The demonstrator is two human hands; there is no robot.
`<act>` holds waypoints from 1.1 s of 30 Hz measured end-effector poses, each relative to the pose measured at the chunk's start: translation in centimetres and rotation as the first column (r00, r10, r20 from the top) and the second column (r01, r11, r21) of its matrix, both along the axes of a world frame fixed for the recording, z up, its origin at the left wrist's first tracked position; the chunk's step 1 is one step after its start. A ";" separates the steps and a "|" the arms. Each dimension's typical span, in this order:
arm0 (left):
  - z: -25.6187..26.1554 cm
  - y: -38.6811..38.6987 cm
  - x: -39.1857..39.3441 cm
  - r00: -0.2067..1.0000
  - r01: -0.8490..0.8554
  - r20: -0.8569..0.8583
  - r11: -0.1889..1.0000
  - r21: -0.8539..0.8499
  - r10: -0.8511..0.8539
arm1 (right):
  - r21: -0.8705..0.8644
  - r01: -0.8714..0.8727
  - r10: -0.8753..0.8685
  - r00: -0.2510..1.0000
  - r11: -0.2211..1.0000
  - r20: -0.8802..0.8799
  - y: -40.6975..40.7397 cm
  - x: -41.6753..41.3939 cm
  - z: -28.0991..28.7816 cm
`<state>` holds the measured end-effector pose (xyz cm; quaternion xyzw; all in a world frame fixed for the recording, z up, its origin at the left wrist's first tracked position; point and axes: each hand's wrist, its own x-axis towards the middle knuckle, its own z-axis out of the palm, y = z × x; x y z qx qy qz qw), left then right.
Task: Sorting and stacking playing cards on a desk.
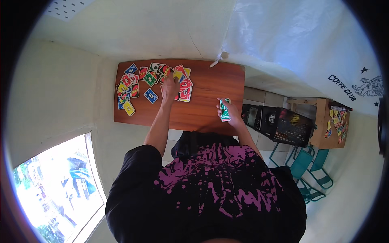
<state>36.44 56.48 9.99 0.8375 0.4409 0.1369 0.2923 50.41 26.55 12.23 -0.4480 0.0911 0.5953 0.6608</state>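
Note:
My left hand (171, 85) reaches over UNO cards scattered on the left half of a brown wooden table (206, 91). Its fingers are at a yellow card (179, 76); whether they grip it or only touch it I cannot tell. Near the table's right front corner, my right hand (230, 111) holds a small stack of UNO cards (225, 110), a green one on top. A blue six card (151, 95) lies face up left of my left forearm, and a yellow two card (129, 108) lies near the left end. Red cards (185, 88) overlap just right of my left hand.
A wall runs along the table's far edge. Right of the table stands a black cabinet, perhaps a speaker (279, 124). Beyond it, more cards are spread on a second wooden table (323, 121), with green chairs (301, 164) close by. A bright window (60, 188) is at the lower left.

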 end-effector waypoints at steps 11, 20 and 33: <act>0.1 -5.5 -1.2 0.995 0.059 -0.094 0.987 0.146 -0.046 | 0.006 -0.069 0.069 0.997 0.998 0.039 -0.2 0.4 -0.2; 1.6 -10.6 -2.1 0.912 -0.093 0.300 0.853 -0.513 0.279 | -0.022 -0.108 0.110 0.992 0.994 0.068 2.8 -0.5 0.3; 2.1 -18.3 -1.1 0.955 0.021 0.297 0.989 -0.143 0.022 | -0.092 -0.247 0.256 0.961 0.965 0.107 4.3 -2.4 -0.9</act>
